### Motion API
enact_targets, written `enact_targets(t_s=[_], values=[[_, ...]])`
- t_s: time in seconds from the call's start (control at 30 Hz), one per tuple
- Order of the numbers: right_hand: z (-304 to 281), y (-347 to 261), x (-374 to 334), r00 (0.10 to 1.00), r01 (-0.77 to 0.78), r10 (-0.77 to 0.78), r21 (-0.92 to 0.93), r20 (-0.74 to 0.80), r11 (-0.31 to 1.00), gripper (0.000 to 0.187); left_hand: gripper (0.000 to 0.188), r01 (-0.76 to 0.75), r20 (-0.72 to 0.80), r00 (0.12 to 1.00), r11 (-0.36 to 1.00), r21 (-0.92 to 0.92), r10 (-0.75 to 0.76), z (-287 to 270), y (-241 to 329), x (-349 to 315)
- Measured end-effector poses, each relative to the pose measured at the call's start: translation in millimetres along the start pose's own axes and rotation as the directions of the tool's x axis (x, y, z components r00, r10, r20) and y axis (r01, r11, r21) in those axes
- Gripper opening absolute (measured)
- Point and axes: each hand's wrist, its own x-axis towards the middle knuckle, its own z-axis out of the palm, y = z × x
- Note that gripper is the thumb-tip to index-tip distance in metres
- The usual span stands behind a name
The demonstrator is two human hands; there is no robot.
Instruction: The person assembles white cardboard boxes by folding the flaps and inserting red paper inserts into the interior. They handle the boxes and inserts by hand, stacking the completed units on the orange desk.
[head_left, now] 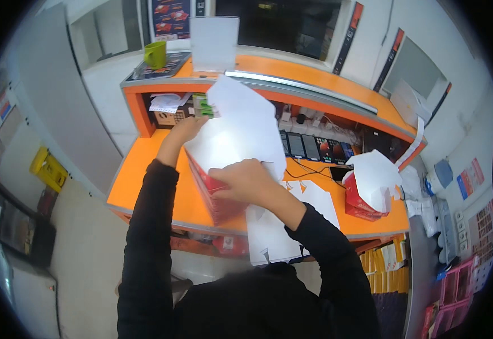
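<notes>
Above the orange table stands a takeaway box (229,144), white inside and red outside, its white flaps raised at the far side. Its red near wall is blurred and shows layered edges; I cannot tell whether several boxes are nested. My left hand (189,131) grips its left rim, the fingers partly hidden by the wall. My right hand (245,182) is closed over the near right rim, thumb pointing left. Flat white cardboard blanks (263,234) lie beside it, partly under my right forearm. A second red and white box (365,203) sits open on the table's right side.
The orange table (136,169) has a raised shelf (314,85) behind it, with a green mug (155,55) and a clear upright stand (214,45). Several phones (310,148) lie in a row below, with black cables (314,169) near them. Yellow packets (383,265) fill a lower shelf at right.
</notes>
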Motion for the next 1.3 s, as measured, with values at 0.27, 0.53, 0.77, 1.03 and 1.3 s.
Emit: enact_targets(t_s=[0.27,0.53,0.77,1.03,1.3], values=[[10,-26,-6,0.992,-0.009,0.004,0.032,0.130,0.999,0.030,0.071,-0.074,-0.070,0.995,0.997,0.020,0.075,1,-51,5],[8,33,-133,0.718,-0.209,0.118,-0.050,-0.686,0.977,0.018,0.041,-0.203,-0.596,0.796,0.974,-0.102,0.103,-27,-12,-60],[42,229,-366,0.305,-0.897,0.848,-0.431,-0.433,0.102,0.028,0.023,-0.510,-0.735,0.678,0.734,-0.447,0.023,-29,109,-165],[-75,98,-237,0.538,-0.726,0.645,0.090,-0.543,0.682,0.011,0.054,-0.663,-0.471,0.735,0.663,-0.349,0.488,62,192,-185],[-109,-43,-168,0.764,-0.104,0.519,0.721,-0.383,0.685,0.031,0.119,-0.319,-0.131,0.813,0.247,-0.915,0.567,82,239,-178]])
